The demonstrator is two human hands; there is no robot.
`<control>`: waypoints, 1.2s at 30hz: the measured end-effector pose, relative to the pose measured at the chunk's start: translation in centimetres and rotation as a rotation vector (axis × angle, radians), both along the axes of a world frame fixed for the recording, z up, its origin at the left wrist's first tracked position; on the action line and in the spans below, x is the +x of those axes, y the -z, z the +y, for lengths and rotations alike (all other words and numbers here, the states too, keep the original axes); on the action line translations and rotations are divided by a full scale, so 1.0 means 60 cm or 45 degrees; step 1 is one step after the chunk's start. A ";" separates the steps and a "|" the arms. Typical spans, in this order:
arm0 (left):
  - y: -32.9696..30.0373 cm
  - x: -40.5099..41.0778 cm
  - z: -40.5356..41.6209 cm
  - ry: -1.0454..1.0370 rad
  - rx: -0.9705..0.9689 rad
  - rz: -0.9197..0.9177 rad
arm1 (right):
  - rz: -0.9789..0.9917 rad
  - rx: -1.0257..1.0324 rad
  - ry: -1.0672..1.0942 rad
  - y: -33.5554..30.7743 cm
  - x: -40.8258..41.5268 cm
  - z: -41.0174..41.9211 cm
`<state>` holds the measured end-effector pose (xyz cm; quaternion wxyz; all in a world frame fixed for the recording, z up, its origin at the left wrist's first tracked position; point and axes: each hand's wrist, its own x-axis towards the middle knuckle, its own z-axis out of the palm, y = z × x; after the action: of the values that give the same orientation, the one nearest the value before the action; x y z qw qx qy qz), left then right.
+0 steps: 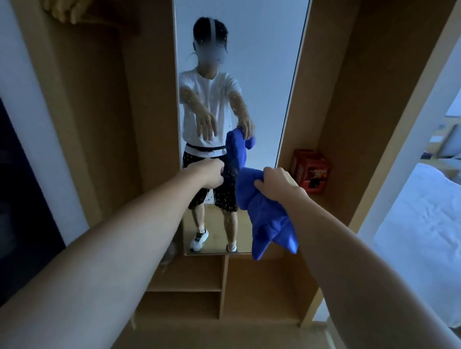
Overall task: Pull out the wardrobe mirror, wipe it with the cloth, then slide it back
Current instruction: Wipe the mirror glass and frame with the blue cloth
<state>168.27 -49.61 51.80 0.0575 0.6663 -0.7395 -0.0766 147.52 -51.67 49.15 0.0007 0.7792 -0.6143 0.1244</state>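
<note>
Cloth [264,217] hangs bunched in my right hand [276,184], ready for wiping. My left hand [210,174] reaches the speckled mirror [239,53], fingers curled; whether they grasp its edge, I cannot tell.

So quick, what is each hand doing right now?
Left hand: reaches toward the mirror, fingers curled, holding nothing that shows; contact cannot be told.
Right hand: grips the blue cloth.

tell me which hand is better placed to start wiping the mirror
Right. The right hand already grips the blue cloth, bunched and hanging just in front of the mirror. The left hand holds no cloth and reaches toward the glass.
</note>
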 end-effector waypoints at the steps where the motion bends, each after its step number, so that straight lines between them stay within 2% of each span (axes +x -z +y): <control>1: -0.009 0.012 0.003 -0.016 -0.005 0.004 | 0.005 -0.008 -0.019 -0.011 0.009 -0.001; 12: -0.147 0.077 -0.019 -0.159 -0.140 -0.011 | -0.020 0.073 -0.307 -0.170 0.084 -0.068; 18: -0.222 0.101 -0.050 -0.257 -0.347 -0.099 | 0.036 -0.062 -0.458 -0.254 0.121 -0.126; 23: -0.278 0.140 -0.066 -0.304 -0.485 -0.125 | 0.179 -0.273 -0.433 -0.341 0.144 -0.154; 29: -0.357 0.194 -0.084 -0.345 -0.665 -0.115 | -0.159 -0.302 -0.490 -0.431 0.165 -0.158; 33: -0.392 0.220 -0.105 -0.315 -0.752 -0.020 | -0.267 -0.524 -0.498 -0.463 0.187 -0.157; 36: -0.406 0.234 -0.120 -0.274 -0.762 0.032 | -0.242 -0.627 -0.460 -0.475 0.199 -0.162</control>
<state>182.32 -56.84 76.18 0.2681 0.6933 -0.6536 0.1427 159.44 -61.38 77.63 0.1099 0.8370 -0.4147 0.3397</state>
